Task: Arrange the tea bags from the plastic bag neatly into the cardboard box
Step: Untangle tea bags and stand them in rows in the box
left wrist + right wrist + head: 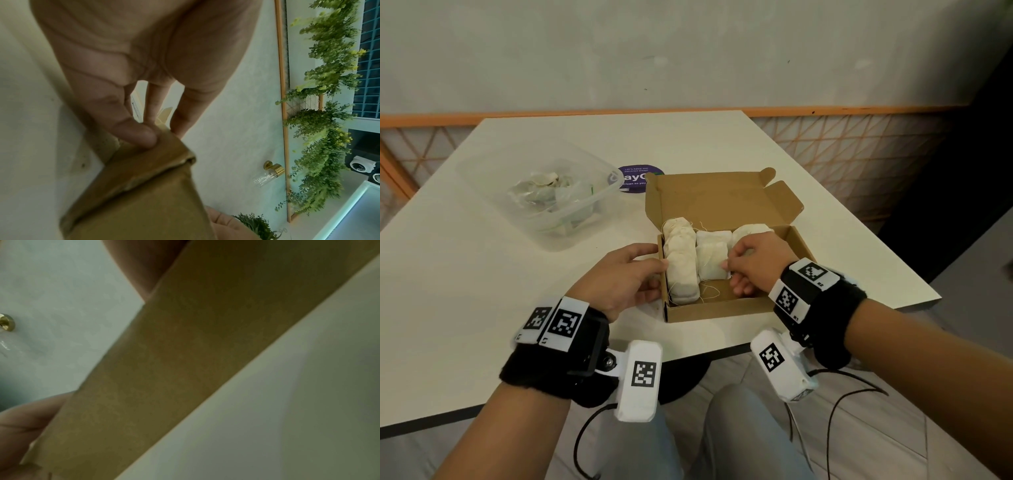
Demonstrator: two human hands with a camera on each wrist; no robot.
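Note:
The open cardboard box lies on the white table, its lid folded back. Several pale tea bags fill it: a stacked row along the left wall, two in the middle, more at the back right. My left hand grips the box's left wall, thumb over the rim. My right hand is inside the box, thumb and forefinger pinching the near middle tea bag's right edge. The right wrist view shows only box wall and table.
A clear plastic container stands at the back left and holds the crumpled plastic bag with more tea bags. A purple round sticker lies behind the box. The table's near edge runs just below the box.

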